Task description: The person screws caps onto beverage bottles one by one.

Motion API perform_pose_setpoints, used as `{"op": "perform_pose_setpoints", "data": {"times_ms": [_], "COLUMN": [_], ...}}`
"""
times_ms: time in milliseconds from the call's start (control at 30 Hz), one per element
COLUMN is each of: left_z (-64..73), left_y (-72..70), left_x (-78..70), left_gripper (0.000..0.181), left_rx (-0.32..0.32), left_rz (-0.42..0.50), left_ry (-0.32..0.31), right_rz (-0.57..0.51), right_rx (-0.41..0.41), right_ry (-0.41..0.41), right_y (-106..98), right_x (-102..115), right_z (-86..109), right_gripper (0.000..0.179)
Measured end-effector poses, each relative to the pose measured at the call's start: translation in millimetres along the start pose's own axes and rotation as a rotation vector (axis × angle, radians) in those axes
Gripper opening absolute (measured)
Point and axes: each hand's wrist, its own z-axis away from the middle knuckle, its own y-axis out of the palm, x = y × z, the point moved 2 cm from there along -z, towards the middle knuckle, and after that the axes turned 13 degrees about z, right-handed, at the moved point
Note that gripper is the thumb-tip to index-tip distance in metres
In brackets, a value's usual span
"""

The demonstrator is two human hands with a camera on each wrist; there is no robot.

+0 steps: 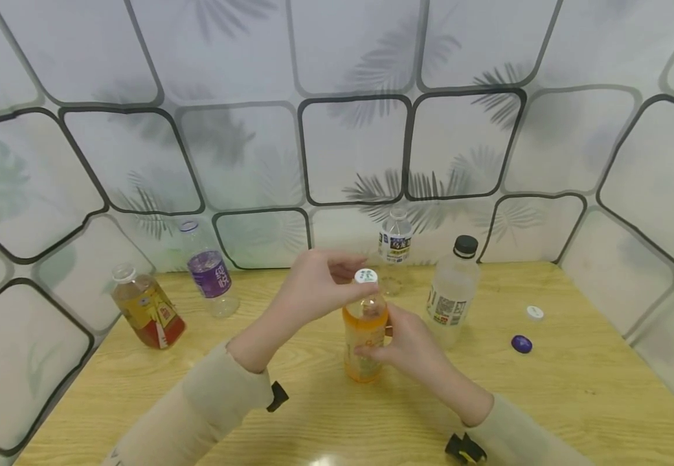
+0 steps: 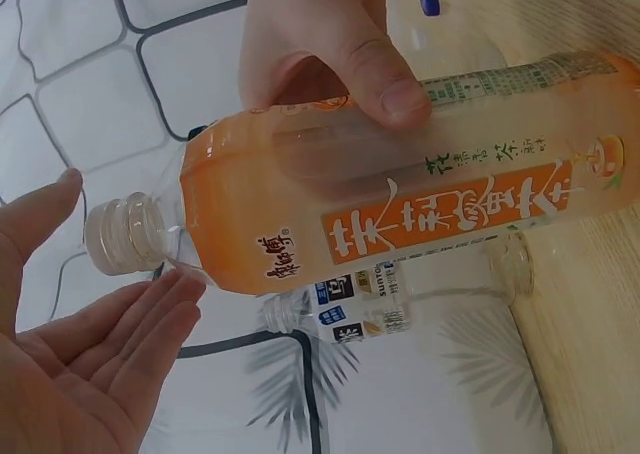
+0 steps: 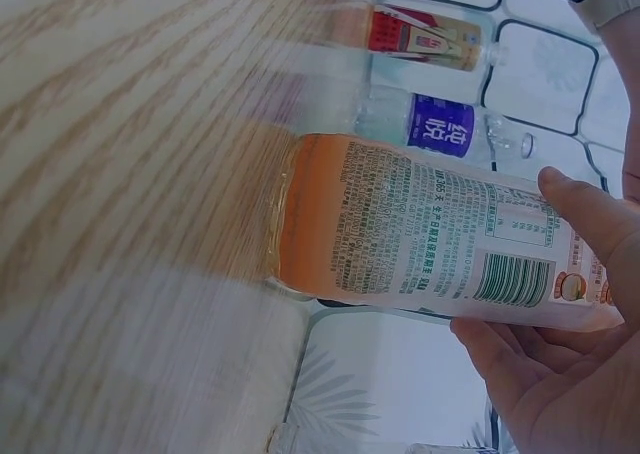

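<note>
An orange-labelled tea bottle [image 1: 364, 364] stands upright on the wooden table, a white printed cap [image 1: 366, 276] at its top. My right hand [image 1: 415, 343] grips the bottle's body, thumb on the near side and fingers around the far side. At the neck is my left hand [image 1: 316, 285]. In the left wrist view its thumb and straightened fingers [image 2: 150, 339] spread to either side of the mouth [image 2: 125, 234]. Printed text and a barcode cover the bottle label [image 3: 450, 234] in the right wrist view.
On the left stand an amber-drink bottle [image 1: 151, 310] and a purple-labelled clear bottle [image 1: 210, 275], both uncapped. Behind the hands is another clear bottle [image 1: 395, 243]; a black-capped bottle [image 1: 455, 285] stands right. A white cap [image 1: 535, 313] and a purple cap [image 1: 521, 343] lie further right.
</note>
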Motion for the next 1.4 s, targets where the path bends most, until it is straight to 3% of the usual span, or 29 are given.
{"op": "perform_pose_setpoints", "data": {"times_ms": [133, 233, 467, 600, 700, 767, 833, 933, 1000, 1100, 1200, 1400], "left_z": [2.8, 2.4, -5.3, -8.0, -7.8, -6.8, -5.9, -3.7, -1.6, 1.8, 3.5, -0.8], "left_y": [3.6, 4.6, -1.6, -1.8, -0.1, 0.8, 2.5, 6.7, 10.1, 14.5, 16.3, 12.3], "left_x": [-0.9, -0.1, 9.1, 15.3, 18.9, 19.0, 17.0, 10.0, 5.6, 2.1, 3.7, 11.9], "left_gripper": [0.026, 0.018, 0.027, 0.034, 0.040, 0.045, 0.051, 0.054, 0.045, 0.034, 0.029, 0.016], "left_rx": [-0.086, -0.077, 0.122, 0.249, 0.292, 0.270, 0.191, 0.018, -0.086, -0.171, -0.166, -0.009], "left_rz": [-0.057, -0.065, 0.074, 0.154, 0.213, 0.210, 0.170, 0.014, -0.114, -0.256, -0.256, 0.000], "left_ry": [0.069, 0.117, 0.056, 0.077, 0.102, 0.106, 0.088, 0.080, 0.106, 0.174, 0.200, 0.141], "right_rz": [-0.006, -0.010, 0.011, 0.011, 0.012, 0.008, 0.004, 0.005, 0.008, 0.015, 0.017, 0.012], "right_rx": [0.004, 0.008, 0.004, 0.007, 0.012, 0.015, 0.015, 0.007, 0.005, 0.003, 0.003, 0.008], "right_ry": [0.001, 0.002, -0.006, -0.009, -0.004, 0.002, 0.006, 0.007, 0.006, 0.003, 0.006, -0.002], "right_y": [0.2, 0.5, 0.1, -0.2, 0.2, 0.3, 0.5, 0.6, 0.8, 1.1, 1.3, 1.6], "right_x": [-0.1, -0.4, -1.1, -1.3, -1.3, -0.9, -0.7, -0.5, -0.5, -0.3, -0.4, -1.1], "right_z": [0.2, 0.3, -0.8, -1.0, -0.7, -0.5, -0.6, -1.0, -1.1, -1.1, -0.8, -0.3], "right_gripper": [0.050, 0.049, 0.051, 0.053, 0.054, 0.054, 0.053, 0.050, 0.048, 0.047, 0.047, 0.052]}}
